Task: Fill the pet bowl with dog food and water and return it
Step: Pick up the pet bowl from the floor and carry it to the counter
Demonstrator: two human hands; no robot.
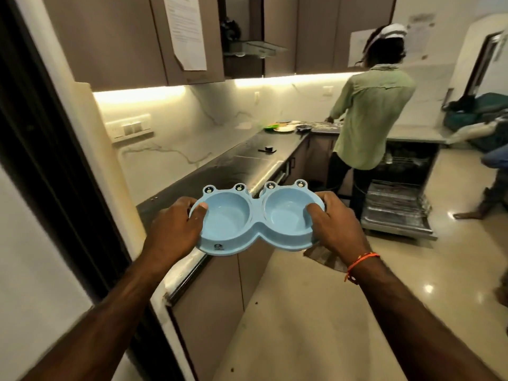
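Gripping a light blue double pet bowl (pixel 257 220) at both ends, the person holds it level in the air above the near end of the dark bench (pixel 247 160) and the tiled floor (pixel 316 312). The left hand (pixel 171 229) clasps the left rim, thumb hooked over the edge into the left basin; the right hand (pixel 334 224) clasps the right rim the same way, an orange thread bracelet (pixel 360 264) on its wrist. Both basins are empty, and four frog-eye bumps stand along the far rim. Further along the kitchen, another person in a green shirt (pixel 373 116) faces the bench beside an open dishwasher (pixel 398 204) with its door folded down.
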